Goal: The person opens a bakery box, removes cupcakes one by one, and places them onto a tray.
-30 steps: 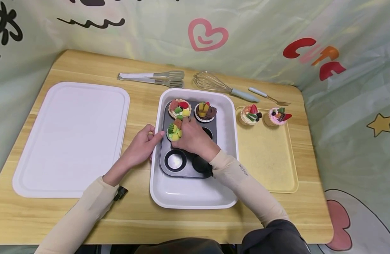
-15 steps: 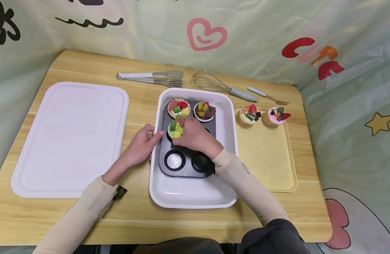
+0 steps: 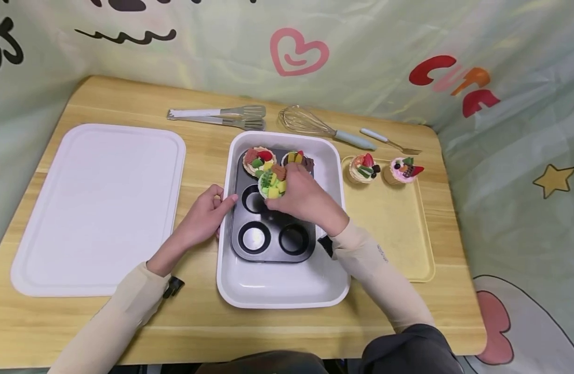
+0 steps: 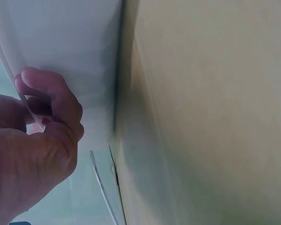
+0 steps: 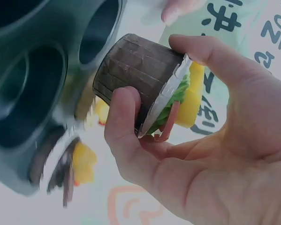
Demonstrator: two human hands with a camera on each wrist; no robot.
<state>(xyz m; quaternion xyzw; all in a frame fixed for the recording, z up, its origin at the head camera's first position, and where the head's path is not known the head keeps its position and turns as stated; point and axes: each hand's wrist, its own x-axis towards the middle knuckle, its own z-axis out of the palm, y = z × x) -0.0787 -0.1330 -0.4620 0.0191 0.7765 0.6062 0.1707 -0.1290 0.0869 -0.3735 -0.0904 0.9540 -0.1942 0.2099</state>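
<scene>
My right hand (image 3: 310,195) holds a toy cupcake (image 3: 271,184) topped with green, yellow and brown pieces, above the dark muffin tin (image 3: 274,249). In the right wrist view, thumb and fingers span the brown pleated cup of that cupcake (image 5: 135,70), clear of the tin's wells. A fruit-topped cupcake (image 3: 259,160) and a chocolate one (image 3: 299,158) sit in the tin's far wells; the second is partly hidden by the hand. At the left side of the white deep tray (image 3: 287,291), my left hand (image 3: 207,215) pinches the rim, fingers curled under it in the left wrist view.
To the right lies a yellow tray (image 3: 389,228) bearing two cupcakes (image 3: 363,169) at its far end. A white flat tray (image 3: 99,208) lies to the left. Along the back are tongs (image 3: 221,117), a whisk (image 3: 324,127) and a small fork (image 3: 389,141).
My right hand has lifted the green-and-yellow cupcake out of the left middle well and moved it to the right. That well now shows bare. The left hand stays at the rim.
</scene>
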